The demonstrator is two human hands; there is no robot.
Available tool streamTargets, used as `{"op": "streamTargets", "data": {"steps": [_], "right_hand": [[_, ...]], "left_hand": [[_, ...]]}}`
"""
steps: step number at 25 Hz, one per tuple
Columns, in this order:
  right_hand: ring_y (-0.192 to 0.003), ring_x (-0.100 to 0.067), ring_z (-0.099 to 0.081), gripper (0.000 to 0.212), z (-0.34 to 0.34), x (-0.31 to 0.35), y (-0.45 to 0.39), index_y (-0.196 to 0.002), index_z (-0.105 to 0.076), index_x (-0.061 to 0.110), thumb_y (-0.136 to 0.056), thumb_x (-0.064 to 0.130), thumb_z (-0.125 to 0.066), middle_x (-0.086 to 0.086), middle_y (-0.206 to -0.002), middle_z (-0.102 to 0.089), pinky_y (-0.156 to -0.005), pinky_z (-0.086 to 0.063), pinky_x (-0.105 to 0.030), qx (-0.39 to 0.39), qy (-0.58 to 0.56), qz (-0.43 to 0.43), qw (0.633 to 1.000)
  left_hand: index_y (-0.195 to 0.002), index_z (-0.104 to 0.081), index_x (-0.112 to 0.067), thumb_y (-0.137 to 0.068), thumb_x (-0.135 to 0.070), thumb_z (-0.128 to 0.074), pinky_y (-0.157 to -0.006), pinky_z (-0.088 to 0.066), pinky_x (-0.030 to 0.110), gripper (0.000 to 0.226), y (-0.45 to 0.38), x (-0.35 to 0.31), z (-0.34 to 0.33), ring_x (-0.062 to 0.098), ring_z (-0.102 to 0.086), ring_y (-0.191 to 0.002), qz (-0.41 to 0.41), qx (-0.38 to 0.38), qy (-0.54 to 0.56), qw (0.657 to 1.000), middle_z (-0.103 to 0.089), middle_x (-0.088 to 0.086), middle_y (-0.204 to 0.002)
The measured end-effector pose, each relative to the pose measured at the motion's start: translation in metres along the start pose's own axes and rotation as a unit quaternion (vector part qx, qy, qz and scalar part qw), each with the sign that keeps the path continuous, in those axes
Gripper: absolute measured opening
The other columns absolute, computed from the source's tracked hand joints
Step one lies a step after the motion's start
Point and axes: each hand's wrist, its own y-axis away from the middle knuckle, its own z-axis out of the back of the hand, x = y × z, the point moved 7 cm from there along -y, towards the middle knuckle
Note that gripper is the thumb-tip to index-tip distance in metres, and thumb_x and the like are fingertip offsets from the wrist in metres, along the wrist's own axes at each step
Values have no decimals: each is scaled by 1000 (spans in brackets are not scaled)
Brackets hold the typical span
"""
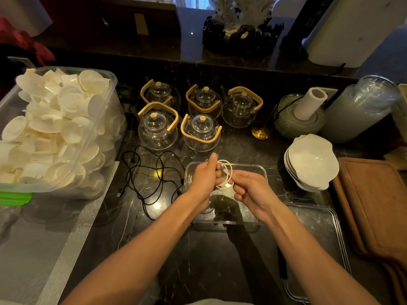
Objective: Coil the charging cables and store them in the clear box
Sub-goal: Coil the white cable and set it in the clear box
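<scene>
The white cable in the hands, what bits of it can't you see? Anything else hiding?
Head view only:
- white cable: its plug ends are hidden by the left hand and right hand.
- clear box: its near wall is covered by both hands.
- box lid: its lower corner is cut off by the bottom edge.
- black cables: too tangled to count.

We can read no text, label, brand or number anywhere; the dark panel (312,20) far beyond our hands bears marks too blurred to read.
</scene>
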Motion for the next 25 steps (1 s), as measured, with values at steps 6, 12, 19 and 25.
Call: {"op": "streamTargets", "data": {"steps": [6, 12, 19, 25], "right_hand": [[-58, -10, -53, 22, -11, 2, 4, -107, -73, 0, -94, -2, -56, -3, -73, -63, -52, -55, -29, 21, 58, 53, 997], [-68, -20, -71, 18, -14, 20, 13, -111, -58, 23, -98, 13, -66, 0, -84, -69, -52, -61, -37, -146, 318, 232, 907], [-88, -6, -62, 8, -14, 26, 17, -106, -69, 22, -99, 21, -65, 2, -104, -63, -74, -53, -22, -182, 398, 297, 848], [-62, -12, -56, 17, 13, 3, 8, -92, -76, 5, -99, 11, -62, -2, -70, -68, -65, -49, -31, -220, 31, 96, 970]], "left_hand": [[-88, -65, -11, -109, -41, -37, -60, -47, 20, 47, -3, 9, 2, 5, -64, -57, 15, -13, -105, 994, -69, -6, -64], [-93, -64, -8, -110, -40, -36, -58, -38, 26, 46, -5, 19, -3, 12, -46, -57, 38, 9, -94, 995, -54, 2, -65], [-78, -50, -18, -110, -37, -36, -54, -34, 22, 40, 1, 26, 6, 7, -38, -51, 59, -7, -70, 996, -39, -6, -59], [-77, -47, -23, -108, -42, -42, -60, -31, 26, 37, -2, 19, -1, 10, -33, -54, 24, 55, 4, 998, -31, -6, -57]]}}
